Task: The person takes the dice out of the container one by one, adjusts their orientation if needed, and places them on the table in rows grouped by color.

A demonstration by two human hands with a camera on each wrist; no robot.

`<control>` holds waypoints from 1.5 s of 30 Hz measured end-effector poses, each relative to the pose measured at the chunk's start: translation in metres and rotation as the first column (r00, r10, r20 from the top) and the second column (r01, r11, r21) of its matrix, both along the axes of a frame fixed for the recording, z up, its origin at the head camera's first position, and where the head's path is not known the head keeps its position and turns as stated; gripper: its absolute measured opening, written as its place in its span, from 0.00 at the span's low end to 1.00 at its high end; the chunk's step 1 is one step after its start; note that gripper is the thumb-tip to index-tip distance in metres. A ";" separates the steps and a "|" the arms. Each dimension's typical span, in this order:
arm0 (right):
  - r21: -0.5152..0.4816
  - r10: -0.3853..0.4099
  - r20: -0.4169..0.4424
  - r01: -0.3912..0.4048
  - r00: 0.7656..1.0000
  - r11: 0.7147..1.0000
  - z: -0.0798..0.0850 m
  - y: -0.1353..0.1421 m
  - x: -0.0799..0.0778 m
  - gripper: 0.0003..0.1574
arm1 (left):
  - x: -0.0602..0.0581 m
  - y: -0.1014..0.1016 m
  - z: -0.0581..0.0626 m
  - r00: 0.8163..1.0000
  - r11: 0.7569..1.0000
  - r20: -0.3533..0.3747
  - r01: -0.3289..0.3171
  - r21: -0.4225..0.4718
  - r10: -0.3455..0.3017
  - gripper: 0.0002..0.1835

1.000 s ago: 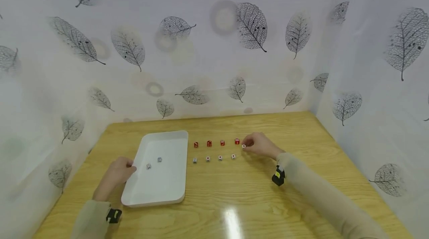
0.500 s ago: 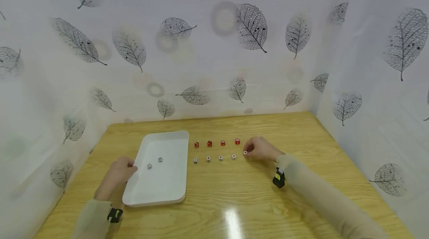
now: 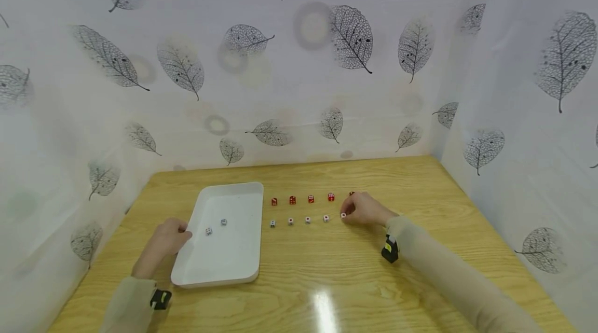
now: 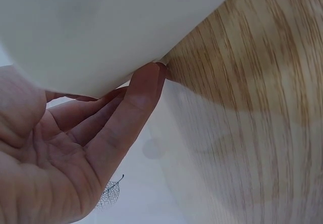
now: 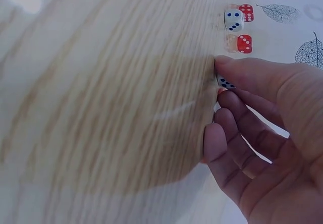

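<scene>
My right hand pinches a white die between thumb and fingers, low at the wooden tabletop. That die sits at the right end of a row of white dice. Behind them runs a row of red dice, the rightmost partly hidden by my right hand. In the right wrist view the pinched die shows dark blue pips, with my thumb pressed to it. My left hand grips the left rim of a white tray. Its fingers lie against the tray's edge in the left wrist view.
Two white dice lie inside the tray. The wooden table extends in front and to the right. A leaf-patterned sheet closes off the back and both sides.
My right hand has brought its white die toward me, from beside the red row down to the end of the white row. The rightmost red die now shows behind it. My left hand stays put.
</scene>
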State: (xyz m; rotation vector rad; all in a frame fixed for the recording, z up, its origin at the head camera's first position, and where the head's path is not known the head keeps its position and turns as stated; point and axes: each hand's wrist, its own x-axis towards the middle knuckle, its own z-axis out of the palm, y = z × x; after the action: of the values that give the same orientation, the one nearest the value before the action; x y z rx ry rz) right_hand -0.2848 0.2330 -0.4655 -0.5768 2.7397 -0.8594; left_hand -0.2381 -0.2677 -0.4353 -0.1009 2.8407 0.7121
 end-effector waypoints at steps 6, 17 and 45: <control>-0.007 0.036 -0.007 -0.036 0.999 0.999 -0.002 0.001 0.000 0.03 | 0.000 0.000 0.000 1.000 1.000 0.005 -0.004 -0.002 0.004 0.19; 0.004 0.038 -0.013 -0.038 0.999 0.999 -0.004 0.003 -0.003 0.05 | 0.003 0.001 0.001 1.000 1.000 -0.005 -0.002 0.004 0.002 0.21; -0.112 0.088 -0.128 -0.102 0.988 0.988 0.017 -0.050 -0.007 0.14 | 0.001 -0.003 -0.001 0.999 1.000 -0.029 0.020 0.007 -0.020 0.17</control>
State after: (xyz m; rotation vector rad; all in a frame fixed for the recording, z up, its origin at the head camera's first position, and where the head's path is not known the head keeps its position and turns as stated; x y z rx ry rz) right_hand -0.2913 0.1826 -0.4484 -0.8018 2.7567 -0.9993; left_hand -0.2375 -0.2708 -0.4363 -0.0614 2.8622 0.7251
